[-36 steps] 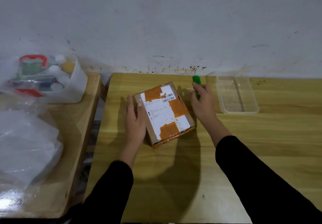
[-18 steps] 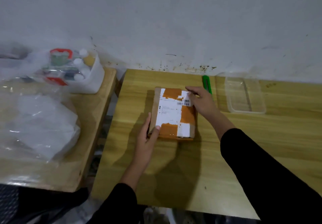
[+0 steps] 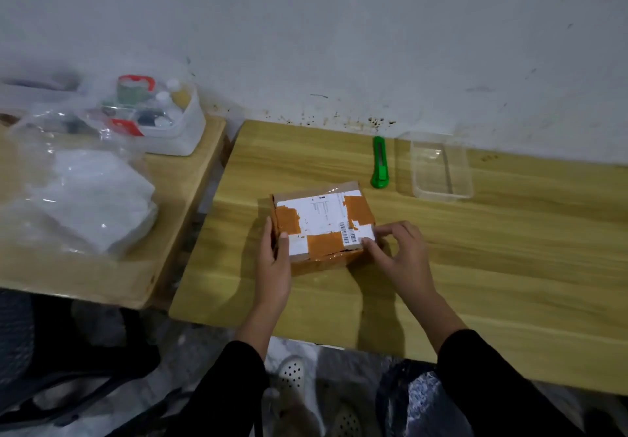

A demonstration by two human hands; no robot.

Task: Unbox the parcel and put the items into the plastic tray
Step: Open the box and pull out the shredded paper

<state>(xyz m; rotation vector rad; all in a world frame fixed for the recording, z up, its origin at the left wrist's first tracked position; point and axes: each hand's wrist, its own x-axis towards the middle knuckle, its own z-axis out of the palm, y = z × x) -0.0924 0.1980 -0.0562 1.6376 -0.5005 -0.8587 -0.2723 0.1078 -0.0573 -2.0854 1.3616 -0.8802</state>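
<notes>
A cardboard parcel (image 3: 323, 224) lies flat near the front left of a light wooden table (image 3: 509, 266), sealed with strips of orange-brown tape. A white shipping label covers most of its top; it carries a barcode near the right front corner and lines of small print too blurred to read. The left hand (image 3: 273, 263) grips the parcel's left edge, with its fingers against the side and the thumb lying on top. The right hand (image 3: 397, 256) grasps the front right corner, with its fingers curled and its fingertips on the label. Behind the parcel, near the wall, a green box cutter (image 3: 380, 163) lies just beside a clear plastic tray (image 3: 440, 168). A second table (image 3: 102, 277) to the left holds a white tub (image 3: 185, 134) of white-capped bottles and a red-trimmed item, with crumpled clear plastic bags (image 3: 85, 195) in front of it.
</notes>
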